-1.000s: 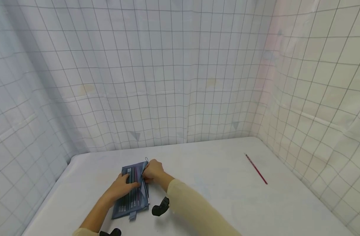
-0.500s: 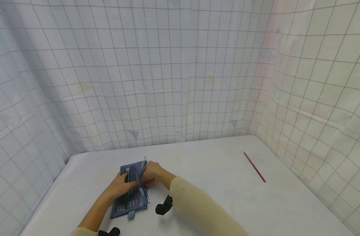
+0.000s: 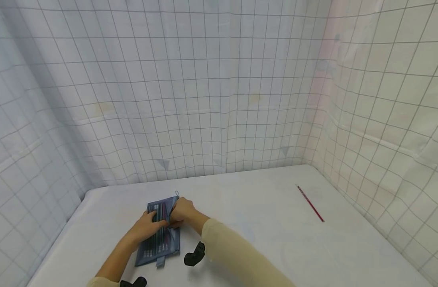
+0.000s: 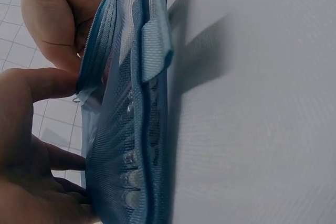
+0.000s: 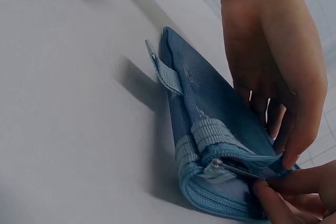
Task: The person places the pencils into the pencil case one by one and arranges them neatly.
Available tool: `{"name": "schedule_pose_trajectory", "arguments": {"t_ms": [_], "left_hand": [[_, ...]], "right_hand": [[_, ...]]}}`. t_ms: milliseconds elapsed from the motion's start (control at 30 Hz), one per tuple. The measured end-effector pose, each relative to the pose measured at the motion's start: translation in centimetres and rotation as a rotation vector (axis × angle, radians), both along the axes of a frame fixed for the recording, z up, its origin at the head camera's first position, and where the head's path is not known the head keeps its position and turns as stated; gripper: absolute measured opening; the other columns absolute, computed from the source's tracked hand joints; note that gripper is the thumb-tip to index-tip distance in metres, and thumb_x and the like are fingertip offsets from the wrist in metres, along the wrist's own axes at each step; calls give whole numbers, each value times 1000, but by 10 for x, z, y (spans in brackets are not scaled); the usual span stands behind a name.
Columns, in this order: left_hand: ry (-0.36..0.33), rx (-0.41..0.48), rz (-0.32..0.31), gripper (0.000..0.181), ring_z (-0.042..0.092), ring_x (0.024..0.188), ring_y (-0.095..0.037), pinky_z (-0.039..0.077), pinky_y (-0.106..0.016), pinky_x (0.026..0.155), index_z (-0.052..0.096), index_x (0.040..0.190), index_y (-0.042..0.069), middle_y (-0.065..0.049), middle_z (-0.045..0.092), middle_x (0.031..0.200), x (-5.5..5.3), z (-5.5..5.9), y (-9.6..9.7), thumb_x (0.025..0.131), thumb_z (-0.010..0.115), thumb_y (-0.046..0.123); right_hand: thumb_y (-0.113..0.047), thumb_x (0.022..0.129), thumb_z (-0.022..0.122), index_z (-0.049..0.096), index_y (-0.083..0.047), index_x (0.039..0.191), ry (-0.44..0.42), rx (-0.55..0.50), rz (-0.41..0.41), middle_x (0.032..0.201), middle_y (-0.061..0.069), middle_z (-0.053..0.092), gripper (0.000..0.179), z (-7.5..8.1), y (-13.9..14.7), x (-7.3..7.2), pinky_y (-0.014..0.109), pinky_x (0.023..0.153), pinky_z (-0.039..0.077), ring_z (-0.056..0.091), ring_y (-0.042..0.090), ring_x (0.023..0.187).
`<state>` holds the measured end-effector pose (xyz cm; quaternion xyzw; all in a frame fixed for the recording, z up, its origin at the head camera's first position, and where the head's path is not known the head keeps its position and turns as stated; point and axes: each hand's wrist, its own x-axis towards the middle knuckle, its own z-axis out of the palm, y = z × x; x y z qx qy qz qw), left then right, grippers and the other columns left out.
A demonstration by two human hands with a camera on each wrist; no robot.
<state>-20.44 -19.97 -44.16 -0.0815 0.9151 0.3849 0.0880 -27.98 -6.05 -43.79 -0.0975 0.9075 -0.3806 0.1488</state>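
A blue mesh zip pencil pouch point(image 3: 173, 239) with several dark pencils point(image 3: 156, 241) inside lies at the table's left; in both wrist views it stands edge-on. My left hand point(image 3: 147, 229) is spread over its mesh side, and in the left wrist view the thumb point(image 4: 55, 83) touches the zipped edge. At the partly unzipped right edge is my right hand point(image 3: 183, 212). The right wrist view shows its fingertips point(image 5: 260, 186) in the opening, pinching a thin pencil point(image 5: 239, 170) whose pale end points to the pouch's corner. Much of this pencil is hidden.
A red pencil point(image 3: 311, 204) lies alone at the table's right. White grid-patterned curtains point(image 3: 219, 99) rise along the back and both sides of the white table point(image 3: 247, 223). Black wrist cameras point(image 3: 195, 255) sit close to the tabletop.
The pencil end that stuck out beside the pouch's right edge no longer shows in the head view. My right hand has shifted slightly left against the pouch; my left hand stays put.
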Motion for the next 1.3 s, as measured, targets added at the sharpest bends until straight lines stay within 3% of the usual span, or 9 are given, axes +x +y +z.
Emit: {"name": "schedule_pose_trajectory", "arguments": {"t_ms": [100,167,300,400,533,667,900,1300], "left_hand": [[-14,5,5,100,7,143,-66,17,-74,113,17,152,-22,-49,2,156,-1,0,-1,96,64,47],[-24,5,13,102,7,143,-66,17,-73,114,17,152,-22,-48,1,156,-3,1,-1,96,64,49],[-38,4,24,104,5,143,-66,15,-73,114,17,153,-21,-48,-2,157,-4,1,-2,96,63,53],[-40,5,20,104,4,143,-66,13,-74,114,18,153,-21,-48,-3,157,-5,1,-3,96,63,54],[-34,-8,11,102,5,143,-66,14,-74,113,18,152,-21,-49,-2,156,-5,0,-2,97,63,52],[-31,-28,20,103,6,142,-67,15,-74,113,19,152,-21,-49,-1,156,-5,-1,-1,96,64,53],[-23,-41,8,102,9,142,-67,18,-74,112,21,151,-21,-50,2,155,-4,-2,-1,96,65,53],[18,-74,-9,104,13,140,-69,22,-76,110,23,150,-22,-52,5,153,-3,-7,-1,94,67,54]], "right_hand": [[12,81,77,73,2,72,-147,-199,-56,69,10,68,14,-3,-1,1,28,54,60,71,20,54],[17,82,73,72,4,74,-228,-323,-67,70,12,67,15,-5,1,2,29,55,60,72,23,58],[18,87,67,71,7,79,-344,-474,11,73,14,68,14,-9,8,-2,35,65,63,71,25,64],[16,90,65,70,6,82,-426,-531,71,75,14,69,13,-10,16,-7,38,70,63,69,23,66],[12,91,68,72,4,95,-471,-537,105,80,16,72,10,-5,27,-13,38,69,63,71,23,69],[8,90,72,73,1,106,-482,-531,123,88,16,74,18,1,38,-17,36,65,62,73,24,74],[4,92,73,76,0,108,-471,-498,133,92,12,75,17,6,52,-23,31,59,60,73,23,74],[1,94,72,71,5,122,-429,-482,171,96,12,75,28,21,74,-28,38,68,63,76,28,81]]}}
